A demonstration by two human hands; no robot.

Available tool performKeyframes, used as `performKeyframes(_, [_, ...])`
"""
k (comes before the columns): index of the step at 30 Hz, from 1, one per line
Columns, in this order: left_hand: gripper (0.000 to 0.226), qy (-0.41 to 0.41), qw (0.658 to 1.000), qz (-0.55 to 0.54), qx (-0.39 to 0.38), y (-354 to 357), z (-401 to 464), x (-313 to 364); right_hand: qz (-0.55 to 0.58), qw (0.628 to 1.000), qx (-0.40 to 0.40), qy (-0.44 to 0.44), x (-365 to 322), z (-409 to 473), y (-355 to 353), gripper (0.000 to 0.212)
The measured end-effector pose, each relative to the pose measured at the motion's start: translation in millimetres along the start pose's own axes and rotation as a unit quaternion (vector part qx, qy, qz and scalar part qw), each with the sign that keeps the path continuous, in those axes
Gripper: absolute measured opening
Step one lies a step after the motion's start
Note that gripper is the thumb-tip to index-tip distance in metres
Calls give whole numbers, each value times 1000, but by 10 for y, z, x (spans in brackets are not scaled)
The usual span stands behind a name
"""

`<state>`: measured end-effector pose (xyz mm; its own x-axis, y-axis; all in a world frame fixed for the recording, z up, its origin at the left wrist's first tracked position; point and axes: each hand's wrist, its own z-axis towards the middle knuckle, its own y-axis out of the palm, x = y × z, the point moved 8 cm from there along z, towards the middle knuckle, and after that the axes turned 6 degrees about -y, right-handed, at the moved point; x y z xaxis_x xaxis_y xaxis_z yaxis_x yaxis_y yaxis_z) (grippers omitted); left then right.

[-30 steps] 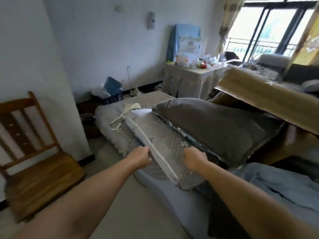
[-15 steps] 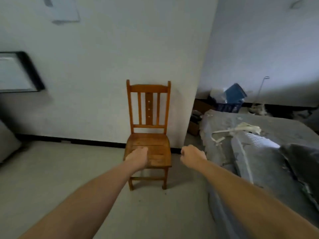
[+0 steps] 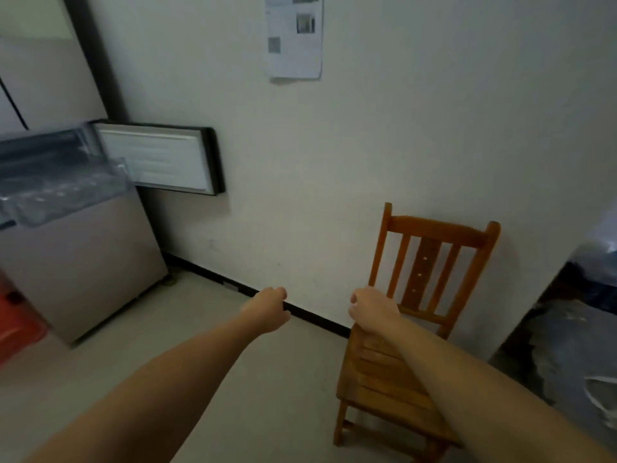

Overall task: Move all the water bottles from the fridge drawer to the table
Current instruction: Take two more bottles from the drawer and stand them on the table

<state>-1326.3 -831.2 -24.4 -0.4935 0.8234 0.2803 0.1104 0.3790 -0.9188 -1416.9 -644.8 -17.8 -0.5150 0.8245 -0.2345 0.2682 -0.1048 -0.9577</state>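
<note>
White wall fills most of what I see, with a paper notice (image 3: pixel 294 35) stuck up high and a pale floor (image 3: pixel 200 329) below. On the far left stands the fridge (image 3: pixel 83 269), grey and smooth, and its drawer (image 3: pixel 60 182) is pulled out, a clear plastic box with a flat white door panel (image 3: pixel 157 158) beside it. I think the water bottles are in that drawer, but the plastic is blurry and I cannot pick one out. I cannot see the table at all. My left hand (image 3: pixel 267 310) is held out in front with its fingers curled in, and it holds nothing. My right hand (image 3: pixel 374 309) is the same, curled and holding nothing, and it floats in front of a wooden chair (image 3: pixel 430 262) with a slatted back and a hard orange-brown seat. Something dark and grey lies at the right edge, maybe bedding (image 3: pixel 574 345). I guess full bottles will feel heavy and cold, maybe wet and slippery, with thin sides that squash. I would take each one around the middle, not by the cap.
</note>
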Motion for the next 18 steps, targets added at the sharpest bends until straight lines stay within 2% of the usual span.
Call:
performKeyframes(9, [48, -122, 992, -42, 5, -372, 799, -1263, -48, 990, -59, -120, -1265, 1451, 217, 35])
performKeyframes(18, [40, -230, 970, -65, 54, -1246, 2031, -2315, -74, 966, -51, -244, -2421, 3378, -55, 32])
